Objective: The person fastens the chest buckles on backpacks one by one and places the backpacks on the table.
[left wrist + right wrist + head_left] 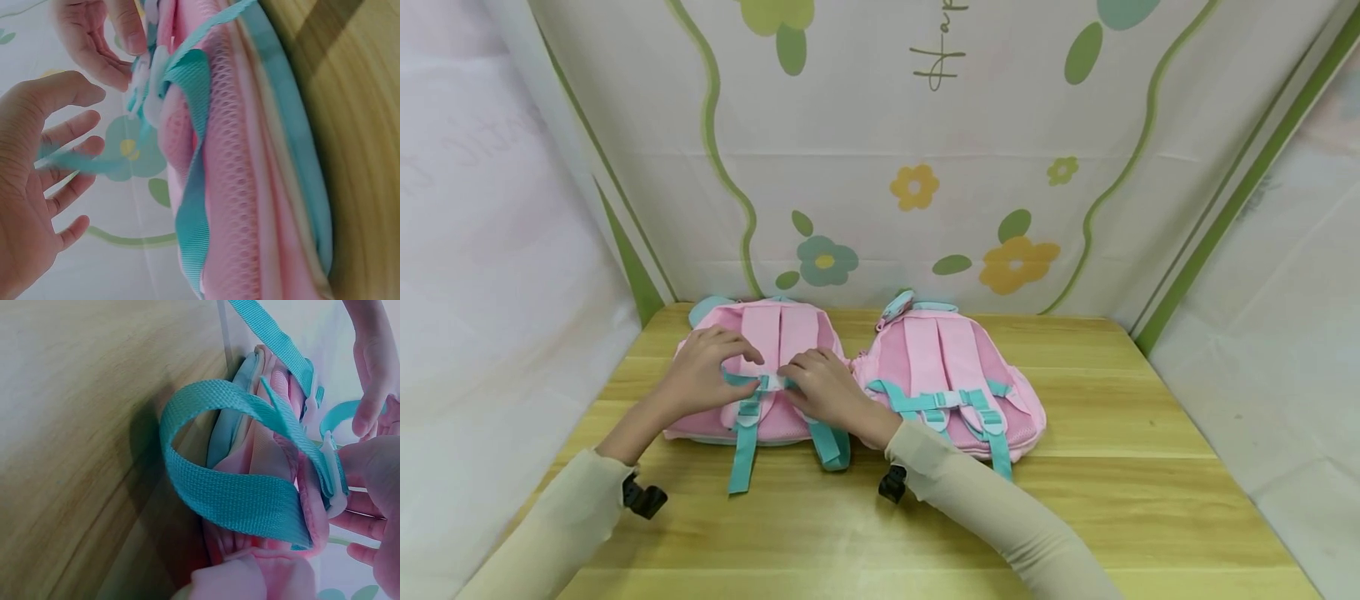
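Note:
A pink backpack (805,325) lies on the left, its shoulder straps facing up. Across the straps runs a teal chest strap with a white buckle (772,382). My left hand (711,375) is at the buckle's left side, thumb and fingers apart. A loose teal strap end (78,162) passes across its spread fingers, blurred. From the right, my right hand (827,387) pinches the chest strap at the buckle, thumb and fingertips right at it. Teal webbing (206,487) loops out from the bag's lower right in the right wrist view.
A second pink backpack (1000,375) lies close on the right, its white chest buckle (951,399) joined on the teal strap. Both bags rest on a wooden table (1112,517). Behind stands a flower-printed cloth (865,108), with pale cloth at both sides.

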`<state>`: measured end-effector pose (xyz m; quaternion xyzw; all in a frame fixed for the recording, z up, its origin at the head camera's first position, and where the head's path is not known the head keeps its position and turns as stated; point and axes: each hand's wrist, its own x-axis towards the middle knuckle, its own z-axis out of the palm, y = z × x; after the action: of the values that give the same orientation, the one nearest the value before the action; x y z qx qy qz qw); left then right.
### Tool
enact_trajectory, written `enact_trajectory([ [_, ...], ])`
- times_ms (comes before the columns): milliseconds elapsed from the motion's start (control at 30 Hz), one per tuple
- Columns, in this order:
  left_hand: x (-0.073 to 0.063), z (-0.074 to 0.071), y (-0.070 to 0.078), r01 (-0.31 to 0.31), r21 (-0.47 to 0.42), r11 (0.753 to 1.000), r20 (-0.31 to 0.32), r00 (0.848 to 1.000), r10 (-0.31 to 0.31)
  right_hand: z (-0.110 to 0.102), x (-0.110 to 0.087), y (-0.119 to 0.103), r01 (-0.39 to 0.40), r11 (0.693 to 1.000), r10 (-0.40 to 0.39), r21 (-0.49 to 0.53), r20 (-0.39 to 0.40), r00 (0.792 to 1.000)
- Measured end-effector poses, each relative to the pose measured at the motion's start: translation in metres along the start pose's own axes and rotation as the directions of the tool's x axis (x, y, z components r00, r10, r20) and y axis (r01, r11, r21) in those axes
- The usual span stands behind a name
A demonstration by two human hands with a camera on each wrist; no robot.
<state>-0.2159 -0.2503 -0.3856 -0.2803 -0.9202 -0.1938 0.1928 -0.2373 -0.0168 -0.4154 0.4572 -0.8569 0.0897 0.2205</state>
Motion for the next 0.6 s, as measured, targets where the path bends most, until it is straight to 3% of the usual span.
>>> enact_trajectory([
  [400, 0.009, -0.007, 0.005, -0.001, -0.013, 1.0, 0.004, 1.0, 0.001, -0.009, 0.003, 0.005, -0.017, 1.0, 0.016, 0.018, 0.014, 1.0],
  [600, 0.013, -0.004, 0.008, 0.011, -0.02, 1.0, 0.052, 0.999, -0.01, -0.015, 0.004, 0.01, -0.031, 0.998, 0.028, 0.055, 0.043, 0.999],
])
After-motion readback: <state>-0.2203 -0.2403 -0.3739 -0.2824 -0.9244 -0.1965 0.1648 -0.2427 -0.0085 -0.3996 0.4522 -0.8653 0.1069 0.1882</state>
